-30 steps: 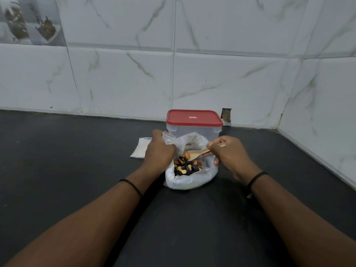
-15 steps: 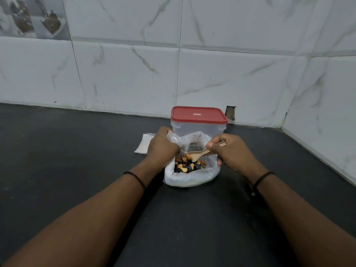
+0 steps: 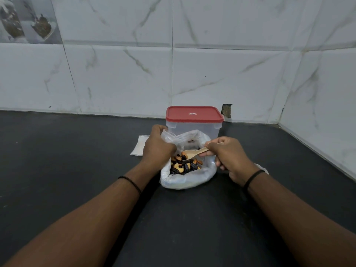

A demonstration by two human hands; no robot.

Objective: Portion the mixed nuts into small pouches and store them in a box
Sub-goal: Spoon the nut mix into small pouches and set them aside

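A crumpled, translucent white plastic bag (image 3: 187, 180) is set on the dark, matte countertop (image 3: 57, 160), near the centre of the scene. Its mouth is held wide, and a heap of mixed nuts (image 3: 185, 165) is exposed inside: pale curved cashews, brown almonds and glossy black pieces. The left rim of the bag is gripped by the left hand (image 3: 157, 147), with the fingers curled over the plastic. A small, light wooden spoon (image 3: 194, 152) is pinched by its handle in the right hand (image 3: 229, 157), thumb and fingers closed on it; the bowl of the spoon lies just above the nuts and appears empty. Just beyond the bag, close to the far wall, a clear, square plastic box with a red lid (image 3: 194, 120) stands upright, lid fitted. A flat stack of small clear pouches (image 3: 139, 145) lies on the countertop to the left, partly hidden behind the left hand. White marble-pattern wall tiles (image 3: 125, 74) enclose the far and right sides.
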